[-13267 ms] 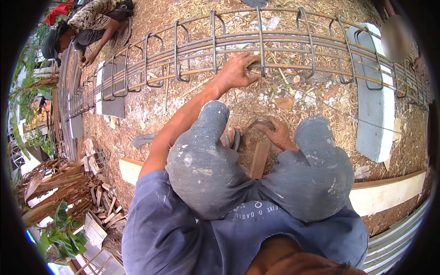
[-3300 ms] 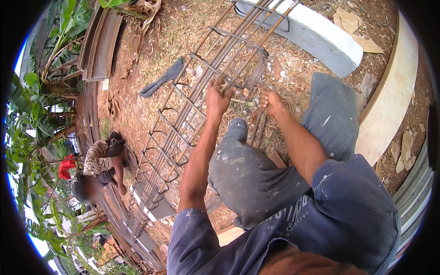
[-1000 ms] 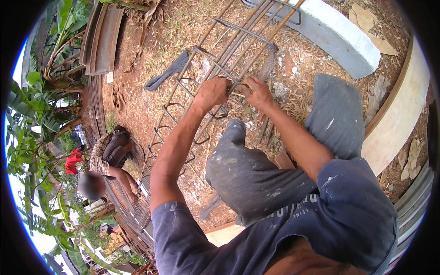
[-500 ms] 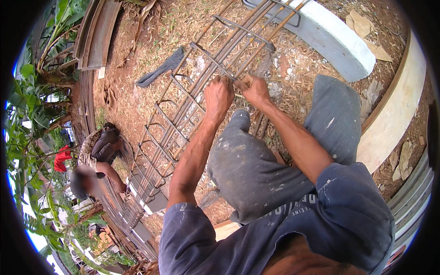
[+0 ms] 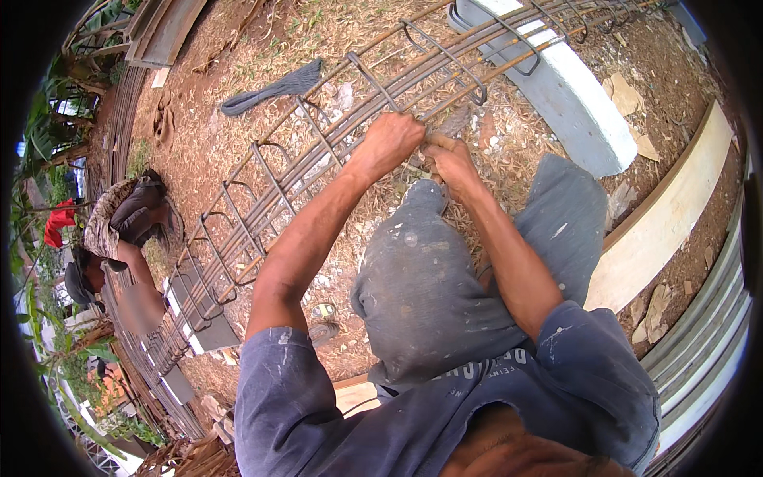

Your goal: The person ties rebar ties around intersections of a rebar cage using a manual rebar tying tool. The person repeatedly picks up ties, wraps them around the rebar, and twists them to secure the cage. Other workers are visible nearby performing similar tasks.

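Note:
A long rebar cage of rusty bars and bent stirrups runs diagonally in front of me. My left hand is closed at the cage's near side, at the lower end of a stirrup. Its fingers curl away from view, so what they grip is hidden. Right beside it, my right hand is closed too, thumb toward the left hand. Whatever it pinches is too small to make out. My knee in dark trousers is bent just below both hands.
A bundle of dark tie wire lies on the straw-strewn ground beyond the cage. A grey-white concrete block sits under its right part. At left, a crouching co-worker is beside the cage's far end. A pale board stretches along the right.
The view has shifted, and the cage, wire bundle and co-worker appear displaced within it. Both my hands stay close together at the cage's near side; the left has turned more knuckles-up.

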Demonstrator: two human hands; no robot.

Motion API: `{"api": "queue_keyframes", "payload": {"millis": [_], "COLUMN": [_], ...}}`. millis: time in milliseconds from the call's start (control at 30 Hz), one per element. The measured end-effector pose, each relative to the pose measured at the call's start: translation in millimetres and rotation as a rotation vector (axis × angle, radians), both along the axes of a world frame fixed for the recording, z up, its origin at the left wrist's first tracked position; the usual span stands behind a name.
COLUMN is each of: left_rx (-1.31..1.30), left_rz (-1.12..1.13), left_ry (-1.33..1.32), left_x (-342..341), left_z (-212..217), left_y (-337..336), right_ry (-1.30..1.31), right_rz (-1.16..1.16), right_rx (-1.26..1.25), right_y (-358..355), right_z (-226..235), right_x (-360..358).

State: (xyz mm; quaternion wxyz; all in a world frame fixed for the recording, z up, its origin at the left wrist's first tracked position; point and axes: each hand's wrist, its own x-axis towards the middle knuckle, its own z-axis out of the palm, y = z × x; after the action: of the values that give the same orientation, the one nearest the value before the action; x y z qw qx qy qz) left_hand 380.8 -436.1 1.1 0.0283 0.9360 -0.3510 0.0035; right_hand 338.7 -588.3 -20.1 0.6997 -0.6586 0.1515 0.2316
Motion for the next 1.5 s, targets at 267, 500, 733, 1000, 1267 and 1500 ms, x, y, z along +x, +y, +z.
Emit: {"api": "queue_keyframes", "payload": {"millis": [267, 500, 733, 1000, 1267, 1500], "left_rx": [-0.42, -0.765, -0.834, -0.92, -0.776, -0.576], "left_rz": [0.335, 0.323, 0.414, 0.489, 0.562, 0.588], "left_ry": [0.08, -0.171, -0.117, -0.082, 0.013, -0.004], "left_x": [-35, -26, -26, -28, -26, -33], "left_z": [-16, -55, -63, -51, -56, -49], "left_y": [1, 7, 1, 3, 4, -2], "right_ry": [-0.299, -0.867, -0.441, 0.309, 0.271, 0.335], "right_rz": [0.177, 0.368, 0.719, 0.09, 0.545, 0.436], "right_rx": [-0.301, -0.677, -0.769, 0.123, -0.981, -0.907], "right_y": [-17, 8, -29, -49, -21, 7], "right_z": [13, 28, -6, -15, -96, -113], "right_x": [-31, 26, 51, 5, -39, -55]}}
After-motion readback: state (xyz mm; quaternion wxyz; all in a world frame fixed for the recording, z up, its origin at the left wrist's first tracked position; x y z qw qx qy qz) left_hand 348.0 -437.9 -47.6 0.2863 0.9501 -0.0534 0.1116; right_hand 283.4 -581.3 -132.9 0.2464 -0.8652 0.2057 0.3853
